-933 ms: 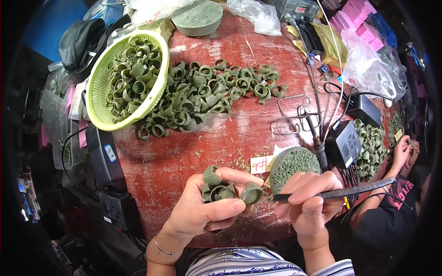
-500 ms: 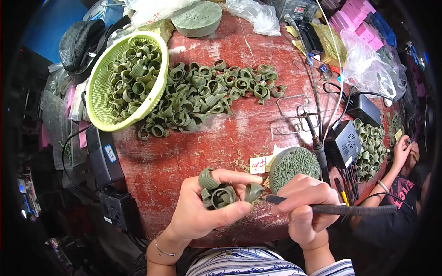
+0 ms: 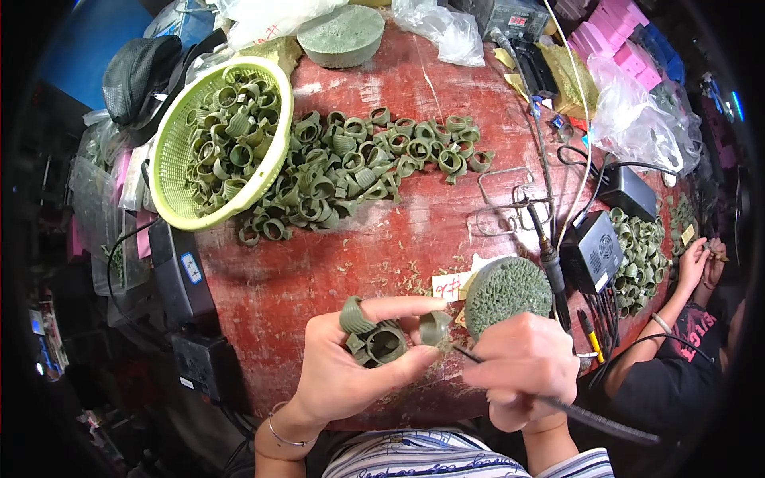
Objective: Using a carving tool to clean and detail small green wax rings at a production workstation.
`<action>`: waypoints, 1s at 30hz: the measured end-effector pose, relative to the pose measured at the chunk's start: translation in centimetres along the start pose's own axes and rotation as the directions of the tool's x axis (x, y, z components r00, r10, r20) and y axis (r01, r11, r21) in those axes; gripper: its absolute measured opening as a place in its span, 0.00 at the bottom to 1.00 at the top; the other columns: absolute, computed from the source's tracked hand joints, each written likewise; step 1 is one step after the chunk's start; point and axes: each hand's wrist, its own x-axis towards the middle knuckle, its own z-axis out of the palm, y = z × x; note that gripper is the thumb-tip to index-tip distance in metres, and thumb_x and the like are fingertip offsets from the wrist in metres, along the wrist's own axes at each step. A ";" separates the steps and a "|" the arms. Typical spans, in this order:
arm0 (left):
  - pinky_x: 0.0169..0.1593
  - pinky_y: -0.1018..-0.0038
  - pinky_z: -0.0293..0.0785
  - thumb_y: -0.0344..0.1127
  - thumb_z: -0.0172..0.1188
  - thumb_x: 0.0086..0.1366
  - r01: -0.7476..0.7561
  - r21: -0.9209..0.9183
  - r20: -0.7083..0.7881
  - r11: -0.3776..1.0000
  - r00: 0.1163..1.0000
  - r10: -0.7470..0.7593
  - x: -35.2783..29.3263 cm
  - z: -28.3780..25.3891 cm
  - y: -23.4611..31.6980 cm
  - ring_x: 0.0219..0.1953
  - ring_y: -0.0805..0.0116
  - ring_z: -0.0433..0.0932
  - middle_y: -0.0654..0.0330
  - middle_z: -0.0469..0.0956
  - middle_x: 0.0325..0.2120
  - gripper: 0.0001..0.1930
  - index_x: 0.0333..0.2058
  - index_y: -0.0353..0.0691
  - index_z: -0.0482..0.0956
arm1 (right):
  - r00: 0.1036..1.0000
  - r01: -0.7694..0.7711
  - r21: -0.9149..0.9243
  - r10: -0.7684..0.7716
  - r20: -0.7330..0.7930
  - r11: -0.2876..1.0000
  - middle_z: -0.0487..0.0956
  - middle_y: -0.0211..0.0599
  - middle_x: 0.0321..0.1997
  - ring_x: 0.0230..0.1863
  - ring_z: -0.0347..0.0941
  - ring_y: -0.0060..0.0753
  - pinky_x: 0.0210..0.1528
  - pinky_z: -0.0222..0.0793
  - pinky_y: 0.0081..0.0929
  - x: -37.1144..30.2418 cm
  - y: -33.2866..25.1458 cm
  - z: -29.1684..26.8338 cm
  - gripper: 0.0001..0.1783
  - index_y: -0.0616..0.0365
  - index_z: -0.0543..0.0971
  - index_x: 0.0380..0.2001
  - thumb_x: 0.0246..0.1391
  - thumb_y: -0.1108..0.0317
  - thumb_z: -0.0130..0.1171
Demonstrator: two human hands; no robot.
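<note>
Between the thumb and index finger of my left hand [image 3: 339, 358] is a green wax-like ring [image 3: 434, 327], its wide face toward the right. More green rings [image 3: 386, 345] sit in the same hand's curled fingers, with a ribbed ring [image 3: 355, 316] near the index knuckle. My right hand [image 3: 526, 370], a little blurred, is closed around a dark, slim file [image 3: 610, 424]. The file's thin tip reaches close to the pinched ring; whether it touches cannot be made out. Pale crumbs cling by the ring's lower edge.
A yellow-green basket [image 3: 171, 211] of rings stands at the far left, beside a loose pile [image 3: 319, 179]. A rough green round block [image 3: 510, 295] lies beyond my right hand. A corded pen tool [image 3: 550, 255] and black box [image 3: 591, 251] are rightward; another person's hand [image 3: 695, 261] works farther right.
The file has swung from nearly level to slanting, its outer end lower. My right hand has turned and moved slightly left. The pinched ring has tilted in my left fingers.
</note>
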 end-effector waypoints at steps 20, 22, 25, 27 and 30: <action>0.13 0.89 0.52 0.38 0.51 0.62 0.109 -0.802 0.125 0.588 0.992 -0.013 0.8 -2.0 -1.9 0.14 0.81 0.63 0.57 0.72 0.29 0.10 0.36 0.37 0.72 | 0.909 -0.358 -0.694 0.403 -0.107 0.624 0.67 0.45 0.28 0.28 0.68 0.49 0.29 0.63 0.38 4.1 9.1 4.1 0.06 0.62 0.73 0.25 0.45 0.70 0.57; 0.13 0.89 0.51 0.39 0.50 0.62 0.081 -0.760 0.068 0.645 0.997 -0.045 0.8 -2.1 -2.2 0.14 0.83 0.60 0.59 0.69 0.30 0.11 0.36 0.38 0.71 | 0.894 -0.374 -0.684 0.440 -0.086 0.626 0.67 0.42 0.26 0.27 0.68 0.45 0.29 0.63 0.36 3.7 8.3 4.0 0.06 0.61 0.74 0.23 0.42 0.71 0.59; 0.13 0.90 0.50 0.41 0.51 0.62 0.070 -0.697 0.007 0.714 0.996 -0.090 0.7 -2.0 -1.9 0.14 0.85 0.57 0.62 0.66 0.29 0.10 0.33 0.41 0.70 | 0.857 -0.408 -0.637 0.516 -0.020 0.654 0.66 0.41 0.29 0.32 0.68 0.44 0.33 0.65 0.37 2.9 7.2 3.8 0.09 0.61 0.71 0.24 0.42 0.69 0.60; 0.13 0.90 0.49 0.40 0.52 0.62 0.098 -0.693 0.025 0.714 0.993 -0.112 0.7 -1.8 -1.7 0.14 0.85 0.57 0.63 0.65 0.29 0.09 0.33 0.42 0.70 | 0.889 -0.373 -0.650 0.455 -0.047 0.662 0.66 0.40 0.28 0.33 0.67 0.43 0.32 0.65 0.36 2.6 7.3 4.0 0.09 0.60 0.71 0.24 0.41 0.69 0.61; 0.13 0.91 0.49 0.42 0.53 0.62 0.073 -0.666 -0.017 0.742 0.993 -0.114 0.9 -1.7 -1.9 0.15 0.85 0.58 0.63 0.65 0.29 0.10 0.33 0.42 0.70 | 0.885 -0.392 -0.709 0.450 -0.117 0.587 0.66 0.40 0.29 0.34 0.67 0.43 0.32 0.64 0.36 2.7 7.5 4.0 0.09 0.59 0.71 0.25 0.41 0.70 0.62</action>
